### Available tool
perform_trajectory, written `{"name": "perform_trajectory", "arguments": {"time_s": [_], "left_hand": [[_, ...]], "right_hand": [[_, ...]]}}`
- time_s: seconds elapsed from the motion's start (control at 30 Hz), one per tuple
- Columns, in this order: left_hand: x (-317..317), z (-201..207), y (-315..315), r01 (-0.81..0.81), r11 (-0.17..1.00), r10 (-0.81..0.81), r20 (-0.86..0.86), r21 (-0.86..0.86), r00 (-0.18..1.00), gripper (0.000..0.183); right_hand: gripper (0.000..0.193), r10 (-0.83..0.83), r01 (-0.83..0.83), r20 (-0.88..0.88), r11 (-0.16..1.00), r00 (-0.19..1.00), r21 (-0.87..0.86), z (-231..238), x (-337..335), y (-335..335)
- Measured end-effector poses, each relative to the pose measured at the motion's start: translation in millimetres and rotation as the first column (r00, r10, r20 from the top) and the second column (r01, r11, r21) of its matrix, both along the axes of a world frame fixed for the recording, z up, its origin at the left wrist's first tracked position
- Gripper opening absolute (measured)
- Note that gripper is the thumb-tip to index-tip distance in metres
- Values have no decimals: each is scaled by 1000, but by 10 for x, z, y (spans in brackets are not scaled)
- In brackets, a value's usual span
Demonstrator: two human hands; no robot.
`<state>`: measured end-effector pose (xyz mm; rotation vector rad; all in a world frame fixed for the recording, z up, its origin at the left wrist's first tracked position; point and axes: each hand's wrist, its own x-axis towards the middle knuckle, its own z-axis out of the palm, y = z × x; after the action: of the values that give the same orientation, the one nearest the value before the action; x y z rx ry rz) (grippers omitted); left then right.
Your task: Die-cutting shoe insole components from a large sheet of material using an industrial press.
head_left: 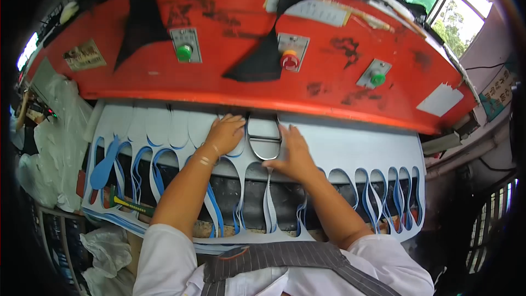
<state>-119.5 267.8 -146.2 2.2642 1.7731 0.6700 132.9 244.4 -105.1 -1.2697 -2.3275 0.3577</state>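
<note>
A metal cutting die [264, 138], a rounded frame with a crossbar, sits on the white sheet [345, 140] under the front of a red machine. My right hand [296, 157] grips the die loosely, with the thumb at its near curved end and the fingers along its right side. Left of the die, my left hand [226, 136] lies on the sheet with its fingers stretched out, over sole-shaped cut outlines. Strips with blue undersides hang between cut-out gaps along the sheet's near edge. A loose blue sole-shaped piece [104, 169] rests at the far left.
The red machine head [230, 71] spans the back, with green buttons [184, 52] and a red stop button [289, 60]. Black material hangs from it. A hammer with a yellow-green handle [131, 204] lies at the left. Clear plastic bags [57, 148] stand farther left.
</note>
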Motion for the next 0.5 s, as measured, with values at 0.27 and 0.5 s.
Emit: {"name": "perform_trajectory", "arguments": {"time_s": [0.27,0.5], "left_hand": [[-386,1855,-585,-456,444,233,392,772,890,19],[-380,2003,-719,-385,763,273,281,519,920,25]], "right_hand": [[59,-59,556,-627,532,777,639,1779,837,618],[43,-101,579,-582,333,807,744,1907,952,674]]}}
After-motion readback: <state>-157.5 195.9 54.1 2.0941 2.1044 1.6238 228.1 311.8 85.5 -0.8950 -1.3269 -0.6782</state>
